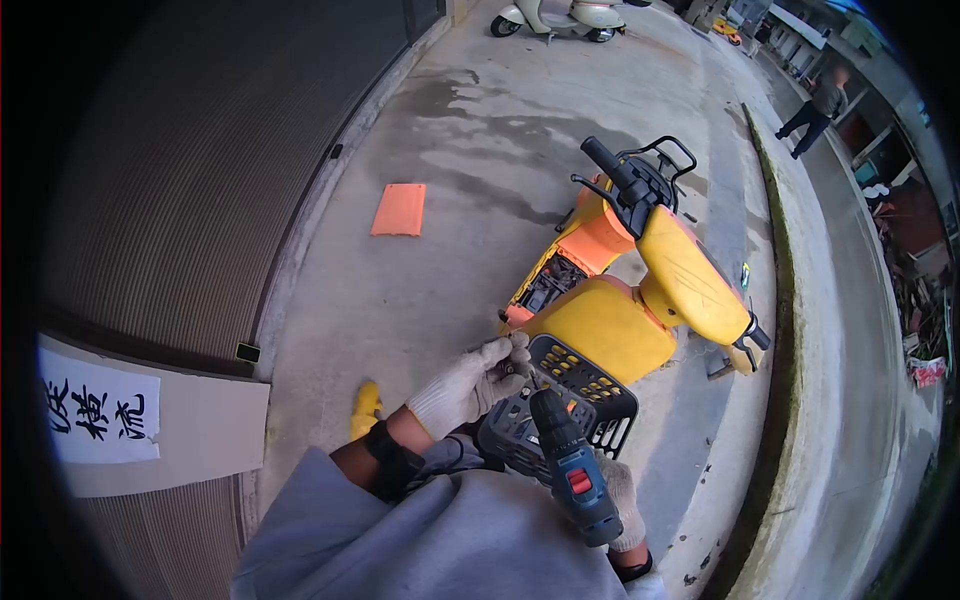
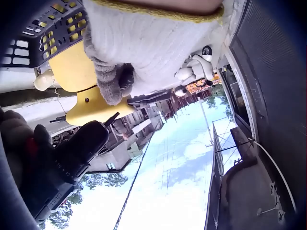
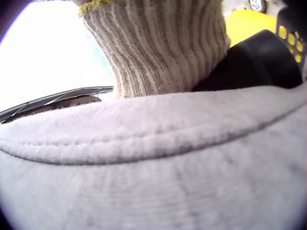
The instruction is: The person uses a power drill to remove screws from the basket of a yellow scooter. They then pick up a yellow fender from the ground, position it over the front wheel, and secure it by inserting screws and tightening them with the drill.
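Over the black basket [image 1: 541,354] at the front of the yellow scooter [image 1: 612,322], a dark blue drill [image 1: 574,462] with a black chuck and a red switch points its bit towards the scooter side. Gloved fingers of the right hand [image 1: 622,498] are wrapped round its handle. Near the bit, the gloved left hand [image 1: 478,380] has its fingers curled inward, though I can't tell whether they pinch anything.

The white paper [image 1: 108,410] reads "横流"; the drill [image 2: 67,163], probably "10" and "12".
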A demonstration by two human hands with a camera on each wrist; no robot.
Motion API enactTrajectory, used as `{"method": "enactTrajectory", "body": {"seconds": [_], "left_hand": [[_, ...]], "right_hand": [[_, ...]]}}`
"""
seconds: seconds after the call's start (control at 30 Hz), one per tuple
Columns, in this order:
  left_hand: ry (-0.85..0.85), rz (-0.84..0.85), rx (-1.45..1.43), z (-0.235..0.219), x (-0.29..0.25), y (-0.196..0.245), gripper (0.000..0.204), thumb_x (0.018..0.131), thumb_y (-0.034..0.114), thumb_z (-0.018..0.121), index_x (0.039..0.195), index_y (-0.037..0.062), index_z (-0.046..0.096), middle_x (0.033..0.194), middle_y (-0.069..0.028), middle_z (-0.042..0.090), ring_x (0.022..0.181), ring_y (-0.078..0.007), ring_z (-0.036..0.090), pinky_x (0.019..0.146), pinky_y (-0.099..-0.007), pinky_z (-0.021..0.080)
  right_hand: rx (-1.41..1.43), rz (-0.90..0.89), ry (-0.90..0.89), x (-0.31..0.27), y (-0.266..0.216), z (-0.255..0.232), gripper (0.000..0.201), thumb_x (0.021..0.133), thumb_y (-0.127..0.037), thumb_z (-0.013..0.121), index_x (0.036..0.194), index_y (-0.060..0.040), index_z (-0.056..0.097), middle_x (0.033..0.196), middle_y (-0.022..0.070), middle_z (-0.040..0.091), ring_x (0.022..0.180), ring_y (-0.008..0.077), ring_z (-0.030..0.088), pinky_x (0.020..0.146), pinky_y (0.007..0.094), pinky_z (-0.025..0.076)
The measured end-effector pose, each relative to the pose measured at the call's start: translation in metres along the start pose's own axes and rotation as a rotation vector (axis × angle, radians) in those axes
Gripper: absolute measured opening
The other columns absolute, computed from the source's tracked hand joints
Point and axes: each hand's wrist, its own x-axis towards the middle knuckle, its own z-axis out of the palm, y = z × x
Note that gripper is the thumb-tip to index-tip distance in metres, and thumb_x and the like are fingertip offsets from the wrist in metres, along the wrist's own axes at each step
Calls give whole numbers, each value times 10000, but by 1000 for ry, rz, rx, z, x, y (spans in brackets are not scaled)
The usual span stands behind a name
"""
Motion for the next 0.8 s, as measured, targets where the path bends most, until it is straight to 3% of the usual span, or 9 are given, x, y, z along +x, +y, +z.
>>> {"method": "enactTrajectory", "body": {"seconds": [0.07, 0.2, 0.27, 0.37, 0.5, 0.57, 0.7, 0.77, 0.8], "left_hand": [[106, -35, -17, -16, 2, -6, 383, 1028, 300, 487, 1289, 24, 536, 1160, -132, 621, 1071, -252, 632, 860, -317, 563], [-8, -1, -196, 0, 13, -13, 366, 1034, 260, 458, 1285, 4, 534, 1148, -131, 624, 1027, -243, 634, 867, -330, 552], [-11, 33, -69, 19, -1, -4, 358, 1032, 225, 431, 1284, -9, 530, 1133, -130, 626, 990, -243, 634, 881, -343, 544], [-78, 10, 45, 19, -11, 1, 336, 1002, 163, 481, 1298, 12, 528, 1138, -119, 625, 976, -211, 627, 852, -321, 530], [-156, 116, 277, 10, -16, 2, 333, 976, 139, 547, 1293, 34, 545, 1099, -99, 642, 904, -162, 633, 753, -275, 515], [-183, 58, 415, 1, -12, 6, 348, 955, 120, 593, 1295, 58, 554, 1034, -77, 658, 801, -119, 624, 660, -244, 483], [-118, 13, 457, -2, -16, 10, 333, 968, 146, 588, 1287, 56, 555, 982, -65, 661, 728, -103, 613, 616, -230, 473], [-179, -26, 451, -3, -17, 9, 342, 959, 184, 616, 1270, 50, 564, 956, -50, 654, 734, -93, 604, 605, -207, 450], [-180, -32, 452, 2, -20, 11, 342, 959, 184, 616, 1270, 50, 564, 956, -50, 654, 734, -93, 604, 605, -207, 450]], "right_hand": [[-6, -165, 64, 4, 11, 6, 565, 852, -182, 673, 1318, 91, 507, 1195, 136, 653, 1058, 169, 616, 959, 314, 472], [17, -180, 94, 12, 6, -6, 551, 833, -201, 675, 1295, 64, 534, 1180, 147, 660, 1025, 178, 638, 922, 314, 482], [-308, -209, 70, 12, 2, -4, 532, 829, -222, 670, 1284, 28, 550, 1177, 160, 657, 1020, 200, 648, 899, 314, 482], [-393, -172, 11, 10, -8, -3, 513, 840, -244, 656, 1284, -7, 557, 1189, 172, 645, 1051, 220, 641, 898, 317, 478], [-337, -249, 66, 10, 33, 4, 487, 855, -229, 654, 1272, 3, 559, 1180, 150, 657, 1072, 207, 637, 922, 324, 480], [-66, -315, 249, 13, 43, 10, 308, 773, -175, 757, 1051, -82, 661, 867, 68, 713, 747, 228, 693, 698, 319, 532], [28, -257, 219, 5, 35, 10, 272, 767, -135, 757, 1015, -71, 668, 840, 40, 700, 742, 172, 680, 694, 303, 532], [-96, -264, 53, -1, 19, 5, 451, 793, -185, 762, 1175, -2, 607, 1053, 101, 695, 942, 207, 668, 861, 315, 523], [-91, -261, 57, 0, 20, 6, 451, 793, -185, 762, 1175, -2, 607, 1053, 101, 695, 942, 207, 668, 861, 315, 523]]}}
